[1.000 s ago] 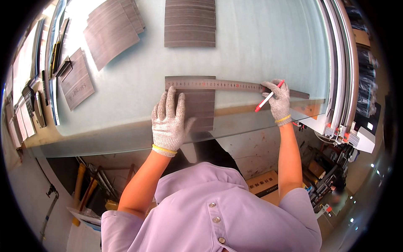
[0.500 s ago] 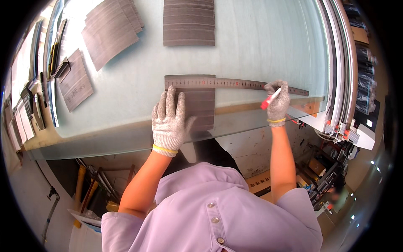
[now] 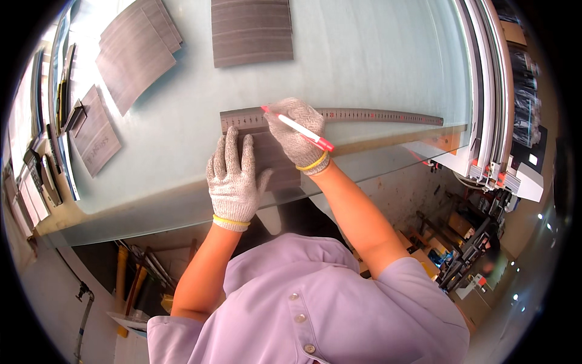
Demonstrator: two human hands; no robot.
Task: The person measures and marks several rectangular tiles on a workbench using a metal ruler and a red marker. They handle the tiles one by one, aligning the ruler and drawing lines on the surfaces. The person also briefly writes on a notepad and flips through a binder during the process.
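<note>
Both my hands wear pale knitted gloves with yellow cuffs. My left hand [image 3: 232, 179] lies open, its fingers stretched forward and fingertips at the near edge of a long steel ruler [image 3: 382, 116]. Under that ruler and hand is a grey wood-grain sheet [image 3: 280, 161], close to the table's front edge. A white-and-red marker pen [image 3: 298, 126] is gripped in my right hand [image 3: 297, 144], which is over the ruler just right of my left hand. The pen's red tip points left at the ruler; whether it touches cannot be made out.
A stack of similar sheets [image 3: 251, 33] lies farther back on the glass table [image 3: 364, 60]. More sheets [image 3: 136, 57] fan out at the left, near a smaller sheet [image 3: 97, 133] bearing handwriting. Tools, including a utility knife [image 3: 51, 179], line the left edge. A metal rail [image 3: 485, 91] borders the right.
My right hand has come left along the ruler with the pen, from near its far right end to beside my left hand. The left hand stays on the ruler's edge.
</note>
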